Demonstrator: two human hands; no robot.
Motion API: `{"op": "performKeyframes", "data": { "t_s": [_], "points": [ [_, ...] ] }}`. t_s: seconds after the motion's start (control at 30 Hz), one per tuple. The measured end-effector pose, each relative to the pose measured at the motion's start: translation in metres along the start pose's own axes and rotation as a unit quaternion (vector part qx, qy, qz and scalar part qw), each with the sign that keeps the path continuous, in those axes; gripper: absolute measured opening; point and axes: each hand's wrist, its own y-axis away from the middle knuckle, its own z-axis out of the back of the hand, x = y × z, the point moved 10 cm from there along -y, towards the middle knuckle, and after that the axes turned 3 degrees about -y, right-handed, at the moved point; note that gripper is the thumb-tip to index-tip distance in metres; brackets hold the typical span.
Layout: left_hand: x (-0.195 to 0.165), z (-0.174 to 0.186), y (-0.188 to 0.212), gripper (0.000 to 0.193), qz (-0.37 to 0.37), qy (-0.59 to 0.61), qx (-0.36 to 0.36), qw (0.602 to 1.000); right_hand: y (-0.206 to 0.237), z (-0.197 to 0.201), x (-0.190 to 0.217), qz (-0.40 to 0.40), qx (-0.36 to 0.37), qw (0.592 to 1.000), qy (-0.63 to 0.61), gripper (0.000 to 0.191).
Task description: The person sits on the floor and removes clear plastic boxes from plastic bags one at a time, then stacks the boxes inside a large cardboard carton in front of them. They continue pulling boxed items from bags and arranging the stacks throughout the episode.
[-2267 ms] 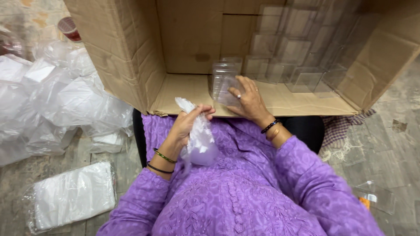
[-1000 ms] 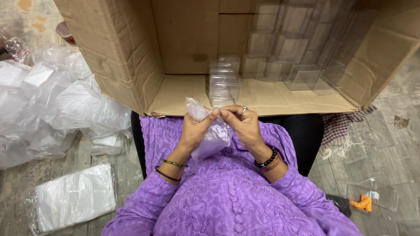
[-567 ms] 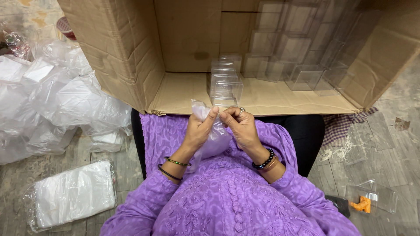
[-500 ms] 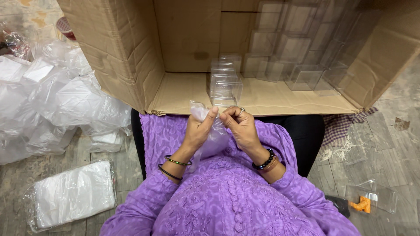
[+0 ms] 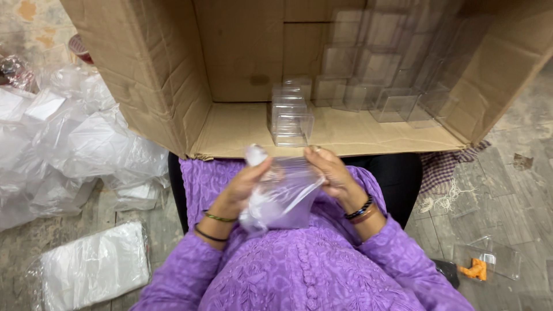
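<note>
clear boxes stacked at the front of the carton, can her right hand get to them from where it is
Probably yes: the stack of clear boxes stands just beyond the right hand with nothing between, though both hands grip a clear plastic piece.

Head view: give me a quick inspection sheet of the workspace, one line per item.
Surface: a stone floor, worn and stained; the person sits on it with the work over their lap.
Job's things: a clear plastic bag held open between both hands; a row of clear plastic boxes in the cardboard carton lying on its side.
Clutter: crumpled plastic bags on the left, a flat pack of white sheets, a clear box with an orange piece.
Grippers: left hand and right hand each pinch the bag's edge.
Cables: nothing seen.
Surroundings: a checked cloth and loose string on the right.
</note>
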Motion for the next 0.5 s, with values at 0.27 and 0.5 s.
{"op": "performKeyframes", "data": {
  "t_s": [0.27, 0.5],
  "points": [
    [-0.051, 0.073, -0.063, 0.022, -0.128, -0.284, -0.1, 0.945, -0.022, 0.058, 0.068, 0.267, -0.148, 0.843, 0.444, 0.02],
    [-0.056, 0.107, -0.127, 0.017, -0.222, -0.355, -0.29, 0.86, -0.088, 0.105, 0.066, 0.243, -0.306, 0.784, 0.482, 0.046]
  ]
}}
